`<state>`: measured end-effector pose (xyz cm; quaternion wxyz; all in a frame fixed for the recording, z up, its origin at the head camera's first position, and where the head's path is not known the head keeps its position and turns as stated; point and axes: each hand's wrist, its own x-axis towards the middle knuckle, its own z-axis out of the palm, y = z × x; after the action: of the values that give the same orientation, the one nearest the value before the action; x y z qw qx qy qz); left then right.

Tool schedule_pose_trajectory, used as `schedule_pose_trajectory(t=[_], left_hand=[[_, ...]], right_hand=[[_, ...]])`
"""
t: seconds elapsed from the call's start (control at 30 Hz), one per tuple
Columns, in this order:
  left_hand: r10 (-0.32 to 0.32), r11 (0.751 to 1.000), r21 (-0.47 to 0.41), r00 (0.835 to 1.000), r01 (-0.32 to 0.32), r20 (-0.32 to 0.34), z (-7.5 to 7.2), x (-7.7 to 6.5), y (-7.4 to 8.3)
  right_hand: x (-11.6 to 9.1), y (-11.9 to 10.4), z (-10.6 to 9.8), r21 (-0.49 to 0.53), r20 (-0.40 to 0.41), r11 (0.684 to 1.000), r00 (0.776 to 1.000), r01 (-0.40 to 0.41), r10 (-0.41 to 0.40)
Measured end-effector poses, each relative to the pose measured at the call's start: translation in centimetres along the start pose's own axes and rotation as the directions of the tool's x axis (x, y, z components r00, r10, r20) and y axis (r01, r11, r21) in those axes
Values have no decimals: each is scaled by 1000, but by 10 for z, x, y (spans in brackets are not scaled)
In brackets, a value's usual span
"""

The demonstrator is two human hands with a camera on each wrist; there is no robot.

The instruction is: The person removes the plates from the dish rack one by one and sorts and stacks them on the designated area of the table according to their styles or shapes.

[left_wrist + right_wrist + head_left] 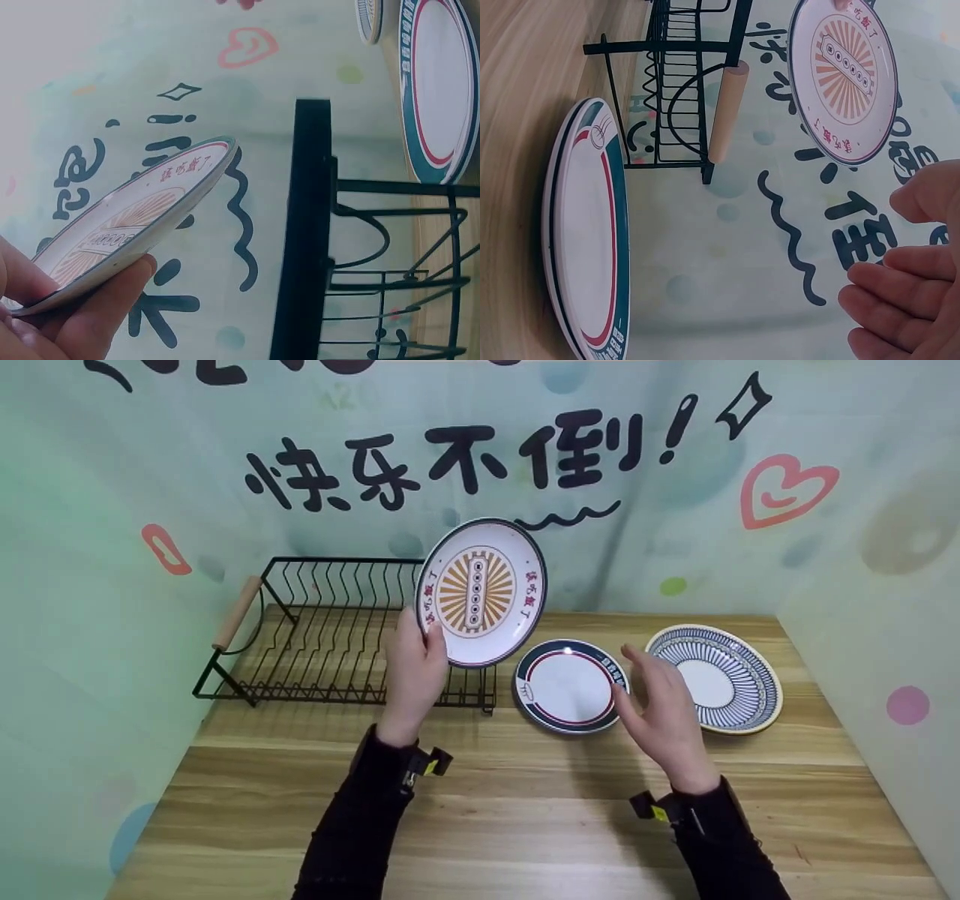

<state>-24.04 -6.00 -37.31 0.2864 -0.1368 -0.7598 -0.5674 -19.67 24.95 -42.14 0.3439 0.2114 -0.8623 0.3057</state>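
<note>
My left hand (415, 671) grips the lower left edge of a white plate (480, 592) with an orange sunburst and red characters. In the left wrist view the thumb lies on the face and the fingers behind. The plate is raised and tilted, overlapping the right end of the black dish rack (345, 559) in the head view. My right hand (664, 716) hovers with nothing in it, fingers apart, between a white plate with a dark green rim (570, 688) and a blue-patterned dish (705, 682). The right wrist view shows a doubled edge on the green-rimmed plate (589, 232).
The wire rack stands at the left back of the wooden table (510, 825), its wooden handle (238, 613) at the left end. Behind it hangs a pale green printed backdrop (360, 405), which also closes in both sides.
</note>
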Motion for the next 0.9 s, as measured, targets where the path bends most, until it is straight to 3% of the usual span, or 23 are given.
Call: schedule_pose_trajectory(t=[0.27, 0.67, 0.9], left_hand=[[11, 1000, 14, 1000, -11, 15, 4, -9, -1], [-28, 992, -117, 997, 37, 76, 8, -16, -3], [-26, 996, -80, 997, 32, 70, 11, -22, -5]], right_hand=[[1, -2, 0, 15, -21, 1000, 1000, 9, -8], [0, -2, -1, 24, -16, 1000, 1000, -4, 5], [1, -2, -1, 30, -34, 1000, 999, 8, -7]])
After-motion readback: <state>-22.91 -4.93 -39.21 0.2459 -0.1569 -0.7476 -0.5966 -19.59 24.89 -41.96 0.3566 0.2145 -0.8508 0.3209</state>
